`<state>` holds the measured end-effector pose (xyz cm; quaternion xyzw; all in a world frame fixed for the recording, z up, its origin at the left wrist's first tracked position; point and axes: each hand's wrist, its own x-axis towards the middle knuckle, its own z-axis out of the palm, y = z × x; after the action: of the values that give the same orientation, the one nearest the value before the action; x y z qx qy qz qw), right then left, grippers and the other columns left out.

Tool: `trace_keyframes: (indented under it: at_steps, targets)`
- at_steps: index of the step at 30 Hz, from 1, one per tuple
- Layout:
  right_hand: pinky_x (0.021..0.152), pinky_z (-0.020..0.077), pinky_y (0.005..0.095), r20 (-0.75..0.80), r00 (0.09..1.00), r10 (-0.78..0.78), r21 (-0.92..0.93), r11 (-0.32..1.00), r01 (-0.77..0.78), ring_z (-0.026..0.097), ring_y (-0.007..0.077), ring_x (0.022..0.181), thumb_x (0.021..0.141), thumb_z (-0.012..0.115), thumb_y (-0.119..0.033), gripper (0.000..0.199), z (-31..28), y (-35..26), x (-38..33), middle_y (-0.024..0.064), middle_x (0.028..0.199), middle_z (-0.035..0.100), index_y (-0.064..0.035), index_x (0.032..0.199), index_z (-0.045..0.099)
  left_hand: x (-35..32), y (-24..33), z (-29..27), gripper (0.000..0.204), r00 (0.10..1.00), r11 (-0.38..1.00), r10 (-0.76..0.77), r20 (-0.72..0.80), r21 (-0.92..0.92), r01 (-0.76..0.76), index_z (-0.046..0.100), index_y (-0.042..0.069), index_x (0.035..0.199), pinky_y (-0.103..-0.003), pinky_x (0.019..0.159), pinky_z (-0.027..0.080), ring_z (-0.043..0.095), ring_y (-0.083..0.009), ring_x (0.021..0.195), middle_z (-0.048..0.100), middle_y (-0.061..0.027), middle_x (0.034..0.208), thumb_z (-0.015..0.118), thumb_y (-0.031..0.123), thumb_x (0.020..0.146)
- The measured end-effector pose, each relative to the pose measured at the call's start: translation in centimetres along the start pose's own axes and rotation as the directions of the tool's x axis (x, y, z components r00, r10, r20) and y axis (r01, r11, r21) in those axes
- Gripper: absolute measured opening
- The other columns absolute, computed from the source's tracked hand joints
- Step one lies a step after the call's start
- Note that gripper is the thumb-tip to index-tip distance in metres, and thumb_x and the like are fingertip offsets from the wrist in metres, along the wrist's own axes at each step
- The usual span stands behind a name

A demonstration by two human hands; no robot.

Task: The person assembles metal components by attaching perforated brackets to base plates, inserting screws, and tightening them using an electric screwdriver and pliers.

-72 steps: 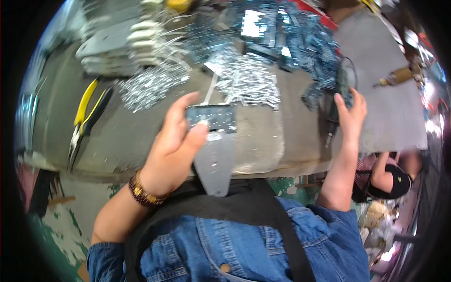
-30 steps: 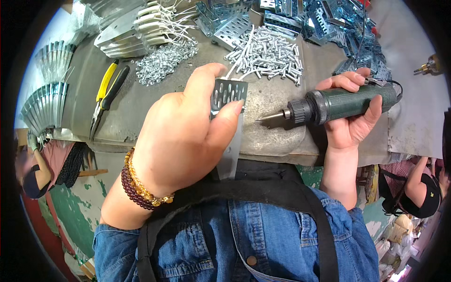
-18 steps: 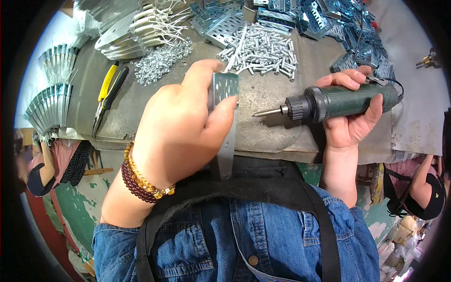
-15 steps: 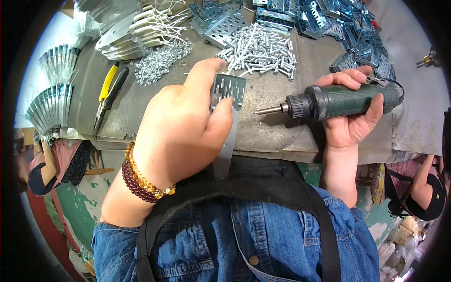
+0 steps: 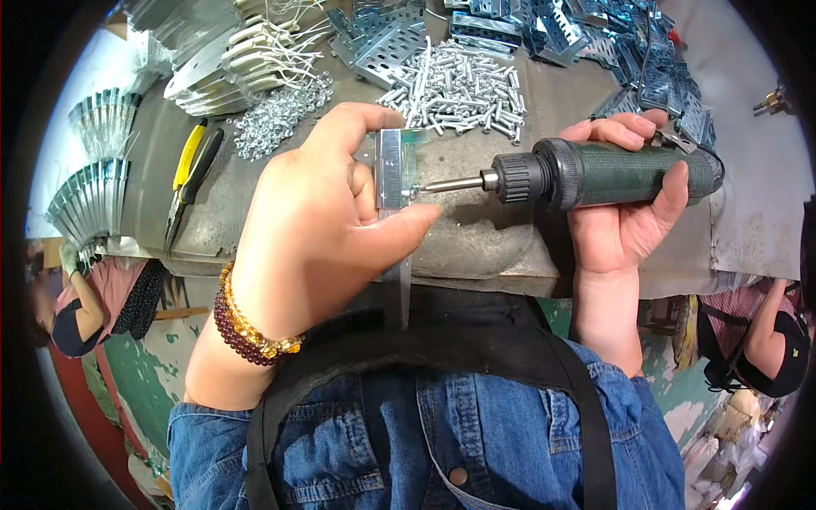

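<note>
My left hand (image 5: pixel 310 217) grips a small shiny metal bracket (image 5: pixel 389 168) at the table's front edge, its narrow side turned up. A thin metal strip (image 5: pixel 397 293) runs down from the bracket toward my apron. Held in my right hand (image 5: pixel 616 234) is a dark green electric screwdriver (image 5: pixel 629 174), lying nearly level and pointing left. Its steel bit (image 5: pixel 452 184) reaches a small screw (image 5: pixel 413 193) on the bracket's right side, just above my left thumb. My left palm hides part of the bracket.
Beyond my hands lie a heap of screws (image 5: pixel 469 89), a pile of small nuts (image 5: pixel 280 117) and many perforated brackets (image 5: pixel 557 34). Yellow-and-black pliers (image 5: pixel 192 177) rest at left, near white parts with wires (image 5: pixel 263 47). Other people sit at both sides.
My left hand has turned the bracket from its perforated face to its narrow side. The screwdriver has moved left, bringing its bit from apart to the screw.
</note>
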<state>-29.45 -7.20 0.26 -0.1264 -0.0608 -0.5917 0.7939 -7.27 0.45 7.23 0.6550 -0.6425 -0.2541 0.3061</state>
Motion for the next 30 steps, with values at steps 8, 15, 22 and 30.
trace_keyframes:
  at_steps: [8,15,22,30]
  targets:
    - [0.106,0.0268,0.0480,-0.069,0.998,0.001,-0.025,1.000,-0.003,0.052,0.0140,0.095,0.073,0.075,-0.020,0.041,-0.1,0.4,-0.4,-0.0021,0.098,0.053,-0.0160,0.110,0.057,-0.4,-0.4,0.3,0.050,1.000,0.999,-0.008,-0.025,-0.042,0.007,0.051,-0.001,0.113,-0.017,0.043,0.027,0.038,0.0015,0.048,0.044,0.0066,0.052,0.074,0.007,0.069]
    - [0.106,0.0270,0.0472,-0.079,0.997,0.002,-0.028,1.000,-0.004,0.052,0.0141,0.094,0.072,0.076,-0.017,0.041,0.1,0.4,-0.5,-0.0013,0.098,0.052,-0.0163,0.108,0.057,-0.5,0.0,0.4,0.052,0.999,0.999,0.026,-0.047,-0.018,-0.027,0.052,-0.001,0.113,-0.016,0.044,0.026,0.037,0.0016,0.048,0.042,0.0076,0.053,0.077,0.009,0.068]
    - [0.105,0.0275,0.0464,-0.069,0.998,0.008,0.024,1.000,-0.007,0.052,0.0142,0.095,0.070,0.077,-0.015,0.041,-0.1,0.1,-0.7,-0.0005,0.100,0.052,-0.0160,0.106,0.058,-0.6,-0.3,0.7,0.054,0.998,0.998,0.015,-0.056,-0.053,-0.018,0.053,0.001,0.114,-0.016,0.044,0.025,0.035,0.0015,0.048,0.041,0.0084,0.053,0.078,0.011,0.067]
    - [0.105,0.0303,0.0434,-0.027,1.000,-0.016,-0.089,0.996,0.013,0.049,0.0169,0.101,0.070,0.078,-0.020,0.045,-0.6,0.8,-1.1,0.0016,0.106,0.050,-0.0197,0.110,0.058,-0.6,-0.4,0.1,0.059,1.000,0.993,-0.005,-0.010,-0.120,0.004,0.050,0.003,0.122,-0.015,0.045,0.027,0.038,0.0011,0.049,0.042,0.0083,0.054,0.075,0.009,0.069]
